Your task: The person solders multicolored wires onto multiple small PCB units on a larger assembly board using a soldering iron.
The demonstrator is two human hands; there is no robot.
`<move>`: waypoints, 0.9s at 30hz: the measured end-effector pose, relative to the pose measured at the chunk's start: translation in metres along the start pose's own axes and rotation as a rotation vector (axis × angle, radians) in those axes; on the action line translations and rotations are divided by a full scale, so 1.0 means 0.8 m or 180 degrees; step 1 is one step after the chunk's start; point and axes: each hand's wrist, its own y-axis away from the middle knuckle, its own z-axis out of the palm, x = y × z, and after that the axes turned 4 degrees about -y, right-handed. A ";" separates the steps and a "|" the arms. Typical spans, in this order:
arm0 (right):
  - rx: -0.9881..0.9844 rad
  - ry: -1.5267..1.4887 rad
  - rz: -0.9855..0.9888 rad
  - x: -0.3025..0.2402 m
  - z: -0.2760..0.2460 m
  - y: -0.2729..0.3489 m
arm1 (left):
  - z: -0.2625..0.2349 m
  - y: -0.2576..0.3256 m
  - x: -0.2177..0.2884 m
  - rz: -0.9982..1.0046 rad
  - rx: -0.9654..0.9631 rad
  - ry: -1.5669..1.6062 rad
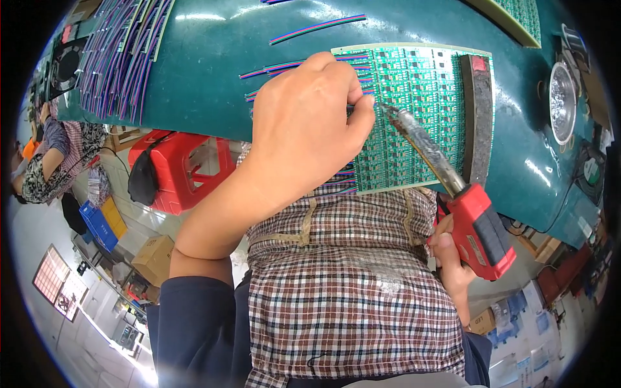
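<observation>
Blue plastic forms a crate (97, 226) left of a yellow crate (114, 220) at the frame's left; above them, a dense wire bundle (119, 58) lies on the green table (213, 77). Rightward sits a cardboard box (155, 258), its contents hidden. Near the centre, the left hand (310, 116) has thumb and fingertips close together over the left part of the circuit-board panel (420, 149); I cannot tell whether they grip anything. Right of centre, the soldering iron (455, 182) slants along its long axis from upper left to lower right, tip pointing up-left, near the left fingertips. The right hand (453, 262) is wrapped around its red handle. A dark bar (477, 123) lies along the panel's right side. Farther right is a shiny, round metal bowl (562, 103), contents unclear.
</observation>
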 end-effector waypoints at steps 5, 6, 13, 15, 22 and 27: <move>0.0216 -0.0437 0.0108 -0.013 -0.001 -0.003 | -0.001 -0.003 0.001 0.0000 0.0018 -0.0034; 0.0157 -0.0434 0.0023 -0.010 -0.003 -0.002 | -0.002 -0.004 0.001 -0.0014 0.0000 -0.0028; 0.0367 -0.0363 -0.0189 0.009 -0.008 0.011 | -0.005 0.002 0.004 0.0034 0.0013 0.0073; 0.0850 -0.0558 -0.0142 0.010 0.000 0.012 | 0.002 0.003 0.005 0.0115 0.0160 0.0112; 0.1164 -0.1089 -0.0541 0.017 -0.020 -0.014 | -0.003 0.008 -0.002 0.0036 0.0061 0.0040; 0.1121 -0.1308 -0.0971 0.006 -0.032 -0.039 | -0.020 0.004 -0.012 -0.0157 -0.0084 0.0073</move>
